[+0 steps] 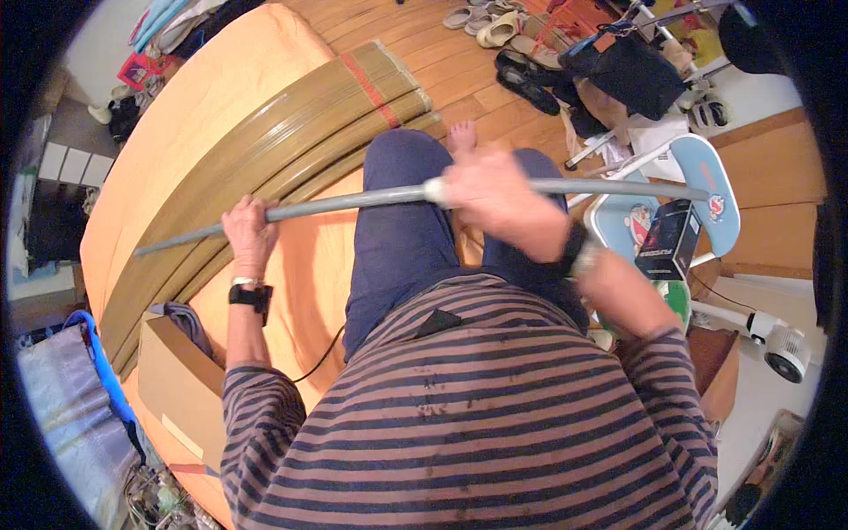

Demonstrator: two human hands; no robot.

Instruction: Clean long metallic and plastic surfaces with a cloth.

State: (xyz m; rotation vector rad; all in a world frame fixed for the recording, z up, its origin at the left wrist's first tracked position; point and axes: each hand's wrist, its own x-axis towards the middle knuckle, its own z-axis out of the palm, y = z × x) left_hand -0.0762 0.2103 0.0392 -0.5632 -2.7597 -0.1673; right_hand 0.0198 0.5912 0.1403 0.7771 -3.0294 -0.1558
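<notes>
A long grey pole [344, 202] lies across my view above my thighs, tilted slightly up to the right. My left hand [249, 228] is closed around it, and its thin end extends past that hand to the left. Farther right, my right hand [493, 199] grips the pole above my knees, blurred as if in motion. A small white piece [435, 190] shows at the thumb side of this hand; whether it is a fitting or a held cloth, I cannot tell. The pole's right end overlaps the backrest of a blue folding chair [702, 165].
Long tan panels [265, 132] bound with red tape lie on the orange bedding [192, 86] to the left. A cardboard box [175, 371] sits nearby. On the chair stands a black box [670, 238]. Shoes [527, 83] and a black bag [636, 73] are ahead right.
</notes>
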